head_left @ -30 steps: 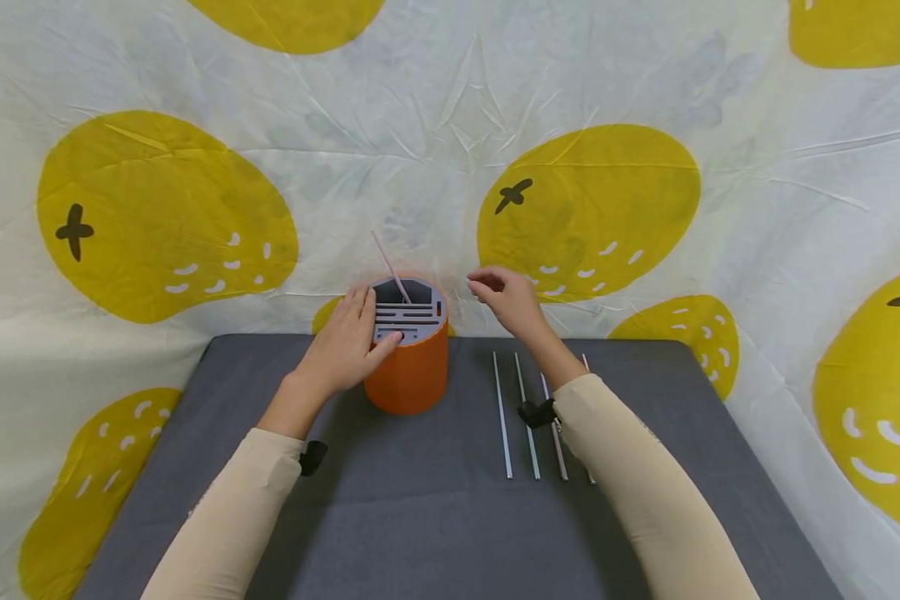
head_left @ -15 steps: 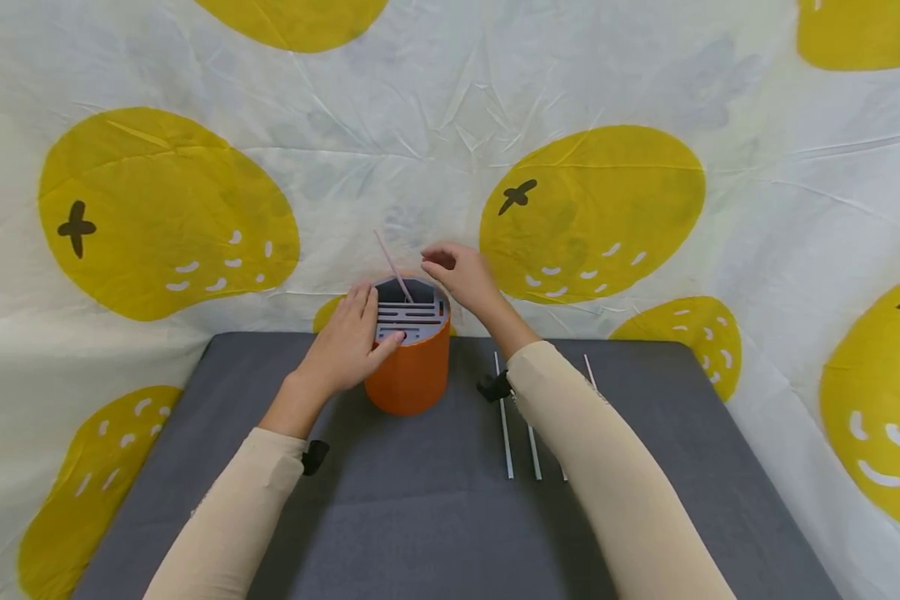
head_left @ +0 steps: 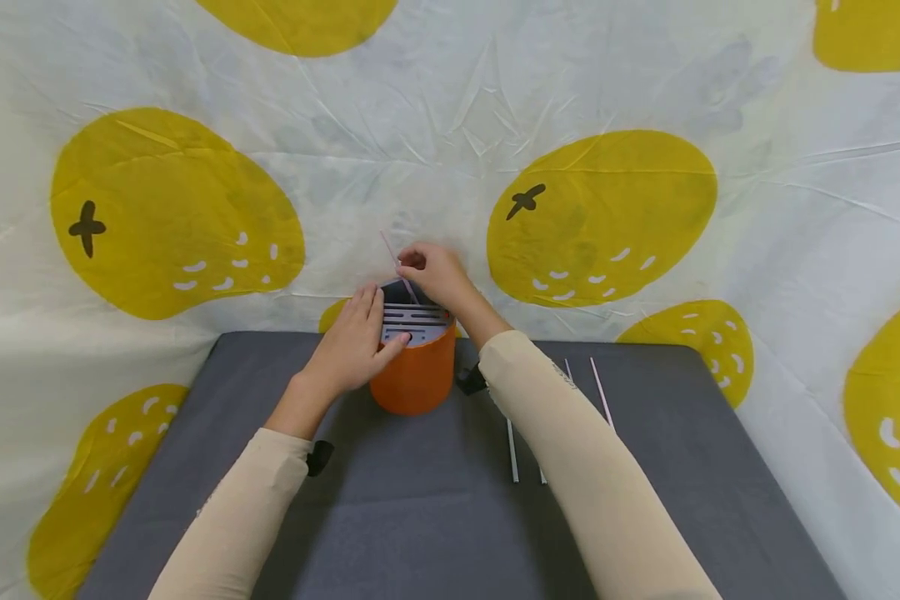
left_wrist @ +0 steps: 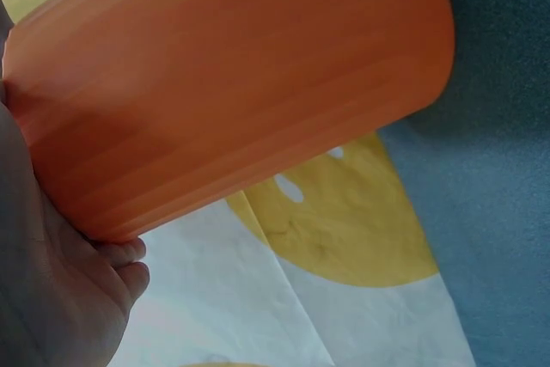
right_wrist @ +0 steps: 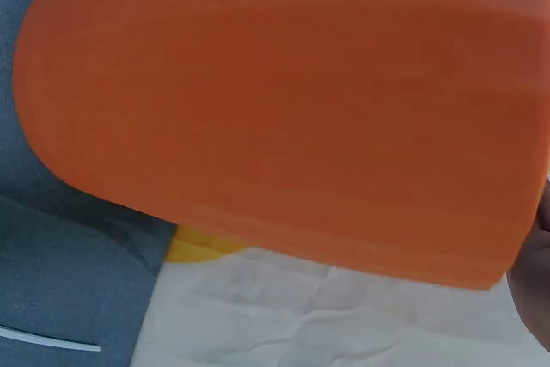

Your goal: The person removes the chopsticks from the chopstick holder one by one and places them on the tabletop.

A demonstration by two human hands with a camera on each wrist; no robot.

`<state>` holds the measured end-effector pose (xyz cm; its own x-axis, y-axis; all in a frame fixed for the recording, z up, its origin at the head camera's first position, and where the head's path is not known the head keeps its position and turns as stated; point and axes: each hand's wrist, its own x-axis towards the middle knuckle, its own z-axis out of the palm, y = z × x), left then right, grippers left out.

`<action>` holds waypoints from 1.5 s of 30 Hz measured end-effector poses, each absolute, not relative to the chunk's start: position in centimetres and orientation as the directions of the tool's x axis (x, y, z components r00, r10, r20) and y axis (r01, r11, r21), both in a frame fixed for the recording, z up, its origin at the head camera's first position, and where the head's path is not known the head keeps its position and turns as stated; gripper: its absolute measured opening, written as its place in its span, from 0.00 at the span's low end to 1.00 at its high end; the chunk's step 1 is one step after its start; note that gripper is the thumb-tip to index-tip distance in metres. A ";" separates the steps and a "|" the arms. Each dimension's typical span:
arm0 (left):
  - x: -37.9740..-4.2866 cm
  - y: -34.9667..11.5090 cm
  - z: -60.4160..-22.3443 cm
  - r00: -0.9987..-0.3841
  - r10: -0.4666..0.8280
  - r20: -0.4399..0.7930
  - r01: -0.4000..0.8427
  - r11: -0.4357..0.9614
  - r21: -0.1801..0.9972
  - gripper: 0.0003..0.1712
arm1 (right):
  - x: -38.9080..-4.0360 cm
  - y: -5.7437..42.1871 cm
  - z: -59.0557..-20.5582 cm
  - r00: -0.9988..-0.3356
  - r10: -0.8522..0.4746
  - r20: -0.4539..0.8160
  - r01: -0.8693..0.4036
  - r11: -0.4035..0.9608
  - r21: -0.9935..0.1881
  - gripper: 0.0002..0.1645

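An orange round holder [head_left: 412, 375] with a grey slotted top [head_left: 414, 315] stands near the table's back edge. My left hand [head_left: 352, 337] rests on its left rim, fingers straight and the thumb lying over the front of the top. A thin pink stick [head_left: 387, 242] leans out of the rear compartment. Above that compartment, my right hand [head_left: 435, 275] pinches the stick partway up between thumb and fingertips. In the right wrist view the holder's side [right_wrist: 284, 118] fills most of the picture, and little of the hand shows.
Several thin sticks lie on the dark grey table [head_left: 405, 517], right of the holder; my right sleeve [head_left: 570, 442] partly covers them. One pink stick [head_left: 602, 392] shows beyond the sleeve. Behind hangs a white cloth [head_left: 390, 117] with yellow fruit prints.
My right hand has moved left from beside the holder to the leaning pink stick and now pinches it. My left hand has stayed on the holder's rim.
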<state>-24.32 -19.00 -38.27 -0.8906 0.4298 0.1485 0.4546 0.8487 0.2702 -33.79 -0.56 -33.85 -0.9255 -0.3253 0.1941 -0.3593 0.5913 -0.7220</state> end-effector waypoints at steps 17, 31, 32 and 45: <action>-24.3 -18.7 -38.5 -0.893 0.426 0.142 0.449 0.858 0.251 0.53 | -33.4 -1.3 -34.2 -0.933 -0.261 0.247 -0.359 0.626 -0.692 0.10; -24.0 -18.6 -38.4 -0.897 0.420 0.137 0.442 0.861 0.254 0.52 | -31.6 -0.3 -32.3 -0.882 -0.287 0.374 -0.470 0.485 -0.737 0.13; -24.0 -18.6 -38.4 -0.898 0.418 0.137 0.440 0.861 0.256 0.52 | -31.4 -0.2 -32.0 -0.878 -0.284 0.384 -0.477 0.468 -0.744 0.12; -24.0 -18.9 -38.7 -0.898 0.411 0.158 0.439 0.858 0.265 0.53 | -30.7 1.9 -29.5 -0.818 -0.171 0.549 -0.572 0.149 -0.807 0.12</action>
